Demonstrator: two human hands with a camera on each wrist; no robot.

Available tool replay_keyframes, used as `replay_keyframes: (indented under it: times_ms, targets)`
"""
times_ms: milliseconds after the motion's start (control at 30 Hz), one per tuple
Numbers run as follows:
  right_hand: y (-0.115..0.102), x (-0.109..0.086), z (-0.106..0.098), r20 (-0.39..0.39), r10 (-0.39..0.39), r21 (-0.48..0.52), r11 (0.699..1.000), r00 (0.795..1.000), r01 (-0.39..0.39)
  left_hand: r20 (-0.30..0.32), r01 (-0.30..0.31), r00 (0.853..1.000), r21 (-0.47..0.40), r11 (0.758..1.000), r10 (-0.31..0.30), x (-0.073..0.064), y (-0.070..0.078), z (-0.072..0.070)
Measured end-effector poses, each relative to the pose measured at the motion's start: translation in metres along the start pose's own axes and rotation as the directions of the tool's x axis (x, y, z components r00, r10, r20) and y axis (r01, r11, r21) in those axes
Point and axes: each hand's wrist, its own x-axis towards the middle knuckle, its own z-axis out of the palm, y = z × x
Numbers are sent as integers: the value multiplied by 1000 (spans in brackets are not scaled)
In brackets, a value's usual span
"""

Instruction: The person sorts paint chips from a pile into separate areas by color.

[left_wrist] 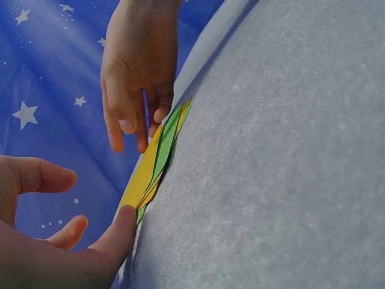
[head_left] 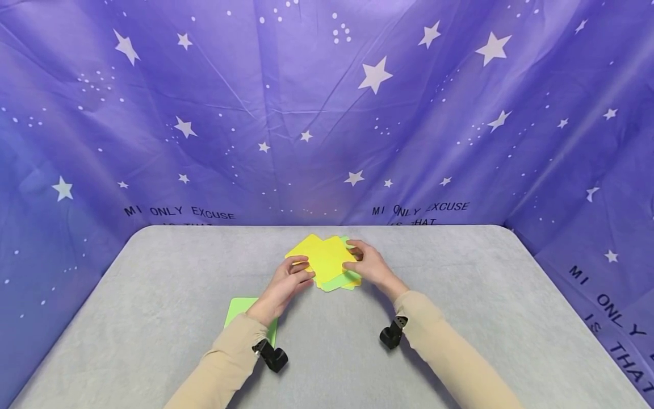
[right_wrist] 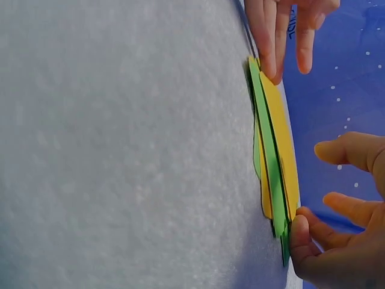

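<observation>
A loose, overlapping pile of yellow cards (head_left: 327, 258) and green cards (head_left: 341, 280) lies flat toward the far side of the table, with yellow on top. At the pile's left edge is my left hand (head_left: 288, 284), its fingers relaxed and spread; one fingertip touches the edge in the left wrist view. My right hand (head_left: 374, 266) is at the opposite edge, thumb and fingertips on the cards there. Both hands appear around the pile (right_wrist: 275, 150) in the right wrist view. Under the left forearm, another green card (head_left: 240, 309) is partly hidden.
The grey table (head_left: 460, 272) has rounded far corners. Behind and beside it hangs a purple-blue curtain (head_left: 317, 102) with white stars and black lettering. A small black camera (head_left: 273, 357) is strapped to the left wrist, and another black camera (head_left: 392, 334) to the right.
</observation>
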Motion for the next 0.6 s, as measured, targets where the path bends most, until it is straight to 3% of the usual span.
replay_keyframes:
  times_ms: [233,600]
  targets:
    - [-3,-7,2,-29,23,44,999,999,-22,-5,-16,1000,17,1000,16,0,0,-1]
    - [4,-20,-2,-87,-29,125,991,996,39,26,-94,995,42,995,93,0,1,2]
